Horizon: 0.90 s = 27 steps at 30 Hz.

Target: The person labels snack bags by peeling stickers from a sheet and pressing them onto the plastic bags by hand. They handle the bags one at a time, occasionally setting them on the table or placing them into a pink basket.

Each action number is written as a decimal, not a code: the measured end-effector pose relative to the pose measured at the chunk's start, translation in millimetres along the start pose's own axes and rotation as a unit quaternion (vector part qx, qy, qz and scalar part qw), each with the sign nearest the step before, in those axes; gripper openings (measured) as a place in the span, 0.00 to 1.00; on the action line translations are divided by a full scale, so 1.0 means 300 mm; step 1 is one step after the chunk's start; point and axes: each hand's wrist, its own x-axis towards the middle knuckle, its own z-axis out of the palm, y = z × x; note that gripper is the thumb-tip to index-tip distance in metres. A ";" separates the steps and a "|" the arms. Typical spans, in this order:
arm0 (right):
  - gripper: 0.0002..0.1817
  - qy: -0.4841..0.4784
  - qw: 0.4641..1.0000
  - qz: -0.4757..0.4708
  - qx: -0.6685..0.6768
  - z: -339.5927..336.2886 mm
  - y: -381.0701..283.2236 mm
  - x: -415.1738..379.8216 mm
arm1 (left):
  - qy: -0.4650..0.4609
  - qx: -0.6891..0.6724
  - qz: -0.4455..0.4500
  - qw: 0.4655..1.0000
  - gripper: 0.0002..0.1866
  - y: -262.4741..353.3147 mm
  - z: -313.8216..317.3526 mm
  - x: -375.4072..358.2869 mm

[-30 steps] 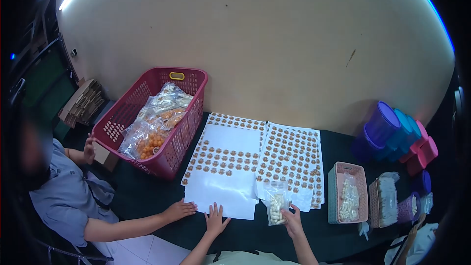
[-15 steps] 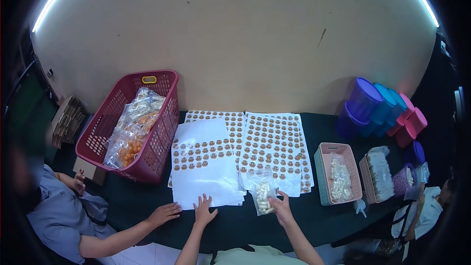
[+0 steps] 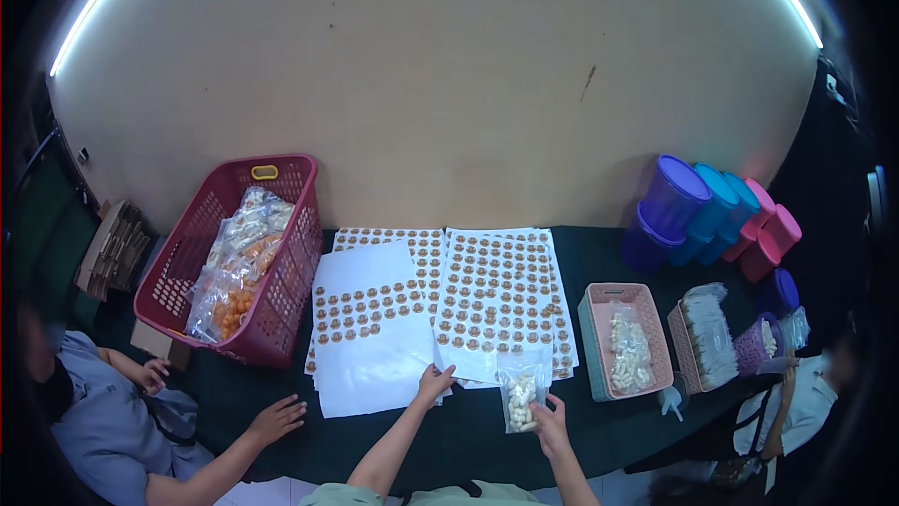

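Observation:
My right hand (image 3: 550, 419) grips a small clear bag of pale snack pieces (image 3: 521, 398) by its lower corner, upright on the dark green table (image 3: 281, 384). My left hand (image 3: 434, 382) rests with its fingers on the near edge of the white sticker sheets (image 3: 365, 333), at the seam between the left stack and the right sheet of round brown stickers (image 3: 501, 295). The bag stands just in front of the right sheet.
A red basket (image 3: 281, 272) of filled snack bags stands at the left. A pink tray (image 3: 593, 337) with a snack bag, another tray of bags (image 3: 707, 337) and stacked coloured tubs (image 3: 712, 211) are at the right. A co-worker's hand (image 3: 278, 419) lies at the lower left.
My left hand has slid right along the sheets' near edge toward the bag. The co-worker's hand has drawn back from the sheets. The view has shifted left and up.

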 end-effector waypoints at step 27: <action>0.22 -0.155 0.986 0.029 -0.064 0.125 0.169 -0.009 | 0.537 -0.175 0.074 0.822 0.20 -0.310 -1.008 -0.930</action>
